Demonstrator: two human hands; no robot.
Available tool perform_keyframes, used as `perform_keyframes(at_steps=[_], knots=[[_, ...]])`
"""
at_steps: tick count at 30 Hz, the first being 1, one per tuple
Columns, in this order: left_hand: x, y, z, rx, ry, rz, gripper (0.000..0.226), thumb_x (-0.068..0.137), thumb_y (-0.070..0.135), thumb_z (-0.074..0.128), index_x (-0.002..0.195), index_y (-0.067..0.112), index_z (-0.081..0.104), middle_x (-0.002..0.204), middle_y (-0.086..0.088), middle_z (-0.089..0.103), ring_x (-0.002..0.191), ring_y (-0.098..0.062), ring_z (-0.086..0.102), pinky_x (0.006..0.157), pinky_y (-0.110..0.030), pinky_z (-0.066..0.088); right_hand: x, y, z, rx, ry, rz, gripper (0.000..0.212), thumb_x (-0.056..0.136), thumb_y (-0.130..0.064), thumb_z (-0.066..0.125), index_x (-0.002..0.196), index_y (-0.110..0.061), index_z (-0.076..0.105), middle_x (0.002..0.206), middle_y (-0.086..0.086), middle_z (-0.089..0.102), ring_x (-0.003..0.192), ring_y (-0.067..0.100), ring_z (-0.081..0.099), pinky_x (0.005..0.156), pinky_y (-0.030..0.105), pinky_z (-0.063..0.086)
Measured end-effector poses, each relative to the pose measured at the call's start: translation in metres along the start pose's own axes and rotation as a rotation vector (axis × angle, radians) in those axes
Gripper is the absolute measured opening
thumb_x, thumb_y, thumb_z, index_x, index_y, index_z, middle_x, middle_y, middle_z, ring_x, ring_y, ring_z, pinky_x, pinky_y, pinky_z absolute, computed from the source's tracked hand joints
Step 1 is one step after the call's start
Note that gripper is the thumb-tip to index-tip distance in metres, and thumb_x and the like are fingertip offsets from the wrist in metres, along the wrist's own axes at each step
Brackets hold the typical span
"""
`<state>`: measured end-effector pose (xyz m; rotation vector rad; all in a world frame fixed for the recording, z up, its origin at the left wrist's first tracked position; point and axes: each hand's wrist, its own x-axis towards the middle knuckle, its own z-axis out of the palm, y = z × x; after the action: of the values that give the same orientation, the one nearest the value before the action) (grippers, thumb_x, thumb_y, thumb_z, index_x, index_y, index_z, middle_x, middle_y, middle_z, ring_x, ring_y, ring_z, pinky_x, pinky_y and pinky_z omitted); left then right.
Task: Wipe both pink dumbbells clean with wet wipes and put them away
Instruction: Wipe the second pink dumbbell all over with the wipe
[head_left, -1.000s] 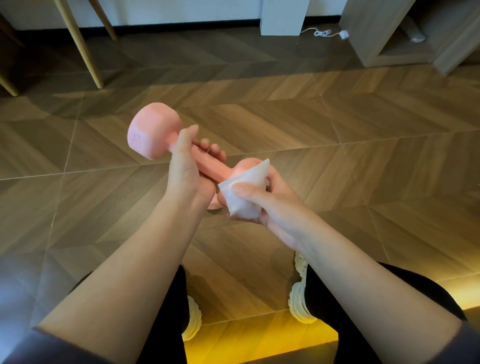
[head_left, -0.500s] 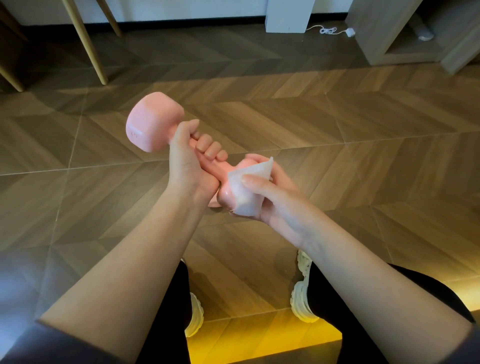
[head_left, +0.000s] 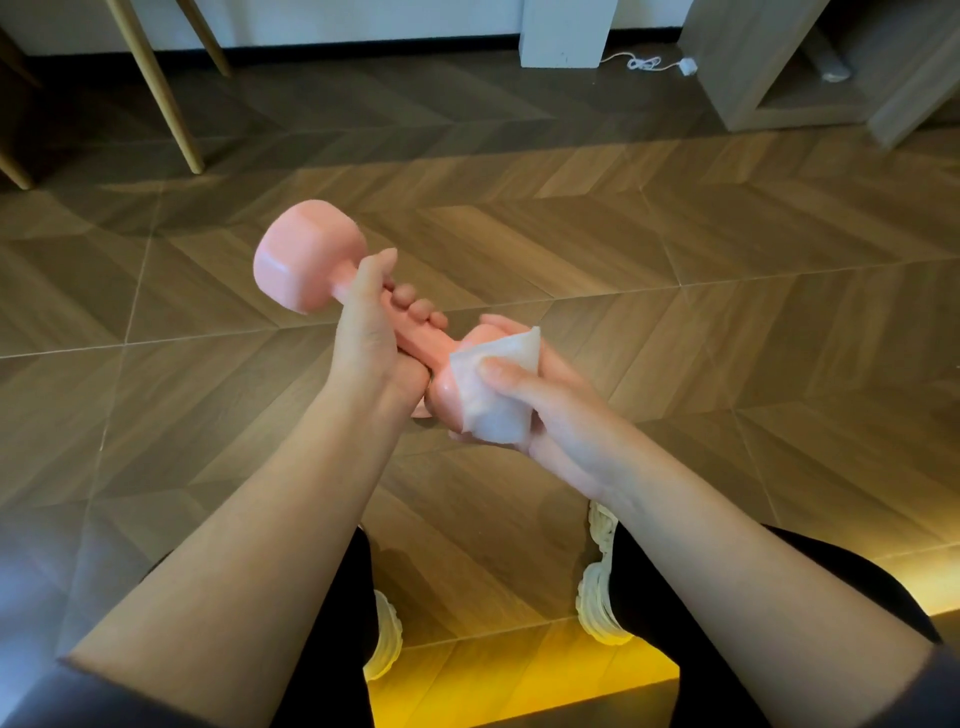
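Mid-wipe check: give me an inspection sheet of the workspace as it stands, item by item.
Surface: wooden herringbone floor, yellow glow at the near edge.
Job's things: one pink dumbbell held above the floor; wet wipe against its near head; second dumbbell not in view.
Clutter: pale object in the open bottom of the wooden cabinet, too blurred to name.
Hands: left hand grips the dumbbell's handle; right hand holds the wet wipe around the near head.
Cables: white cable on the floor beside the white post.
Surroundings: wooden furniture legs far left, cabinet far right, the person's white shoes below.
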<state>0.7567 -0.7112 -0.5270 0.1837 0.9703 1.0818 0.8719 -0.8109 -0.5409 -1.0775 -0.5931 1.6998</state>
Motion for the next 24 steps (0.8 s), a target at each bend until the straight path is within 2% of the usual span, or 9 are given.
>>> perform_keyframes(at_steps=[3,4,7,9,13,16,19,22,24], knots=[[0.001,0.006,0.0,-0.02,-0.031,0.016,0.031,0.093,0.021,0.056,0.07,0.02,0.035,0.049,0.008,0.026,0.04,-0.009,0.026,0.044,-0.022,0.03,0.003,0.002,0.005,-0.042,0.059,-0.034,0.056,0.081,-0.015,0.07,0.132,-0.026,0.048,0.121,-0.001,0.063,0.1,0.012,0.066,0.082,0.04,0.057],[0.001,0.008,0.001,-0.036,-0.044,0.023,0.032,0.093,0.02,0.054,0.068,0.02,0.034,0.049,0.008,0.023,0.04,-0.009,0.024,0.043,-0.022,0.029,0.005,0.003,0.005,-0.026,0.086,-0.036,0.056,0.08,-0.02,0.071,0.131,-0.025,0.05,0.125,0.003,0.063,0.1,0.015,0.067,0.08,0.038,0.058],[-0.001,0.012,0.001,-0.073,-0.076,0.042,0.034,0.093,0.017,0.049,0.064,0.02,0.031,0.05,0.007,0.02,0.041,-0.011,0.021,0.043,-0.023,0.026,0.008,0.001,0.007,0.071,0.055,0.09,0.056,0.085,-0.039,0.068,0.134,-0.019,0.05,0.136,0.021,0.055,0.103,0.033,0.065,0.076,0.047,0.059],[-0.002,0.012,0.002,-0.072,-0.087,0.043,0.034,0.093,0.017,0.049,0.063,0.019,0.033,0.05,0.007,0.022,0.041,-0.011,0.022,0.044,-0.023,0.026,0.007,0.0,0.004,0.099,-0.004,0.136,0.053,0.09,-0.041,0.063,0.137,-0.019,0.049,0.138,0.025,0.052,0.104,0.039,0.063,0.078,0.049,0.059],[-0.002,0.008,0.003,-0.061,-0.043,0.023,0.03,0.091,0.019,0.057,0.067,0.018,0.04,0.054,0.005,0.041,0.044,-0.01,0.04,0.049,-0.023,0.04,0.003,0.001,0.003,0.035,0.019,0.005,0.053,0.082,-0.022,0.07,0.132,-0.019,0.051,0.129,0.013,0.061,0.106,0.029,0.065,0.085,0.049,0.056],[-0.002,0.002,0.003,-0.045,-0.012,-0.002,0.029,0.092,0.02,0.059,0.07,0.019,0.039,0.052,0.007,0.037,0.044,-0.009,0.037,0.049,-0.022,0.037,0.003,0.006,0.005,-0.14,0.169,-0.042,0.06,0.075,-0.026,0.074,0.129,-0.025,0.05,0.119,0.0,0.066,0.111,0.026,0.065,0.09,0.05,0.054],[-0.001,0.001,0.005,-0.042,-0.034,0.007,0.033,0.094,0.02,0.054,0.069,0.019,0.034,0.05,0.007,0.025,0.042,-0.01,0.025,0.046,-0.022,0.029,0.007,0.006,0.011,-0.099,0.242,-0.05,0.046,0.083,-0.038,0.07,0.124,-0.023,0.054,0.122,0.01,0.067,0.106,0.034,0.066,0.085,0.056,0.054],[0.0,0.003,0.005,-0.045,-0.046,0.007,0.033,0.093,0.019,0.054,0.067,0.02,0.033,0.05,0.007,0.024,0.042,-0.011,0.023,0.046,-0.023,0.028,0.008,0.0,0.01,0.01,0.244,0.016,0.027,0.098,-0.036,0.056,0.12,-0.02,0.057,0.116,0.012,0.068,0.1,0.029,0.066,0.074,0.049,0.058],[0.001,0.005,0.003,-0.058,-0.05,-0.001,0.033,0.092,0.018,0.053,0.066,0.02,0.033,0.05,0.007,0.024,0.042,-0.011,0.024,0.045,-0.023,0.028,0.007,-0.001,0.005,0.101,0.181,0.043,0.033,0.097,-0.031,0.056,0.127,-0.015,0.055,0.122,0.016,0.065,0.105,0.028,0.063,0.074,0.047,0.058]])
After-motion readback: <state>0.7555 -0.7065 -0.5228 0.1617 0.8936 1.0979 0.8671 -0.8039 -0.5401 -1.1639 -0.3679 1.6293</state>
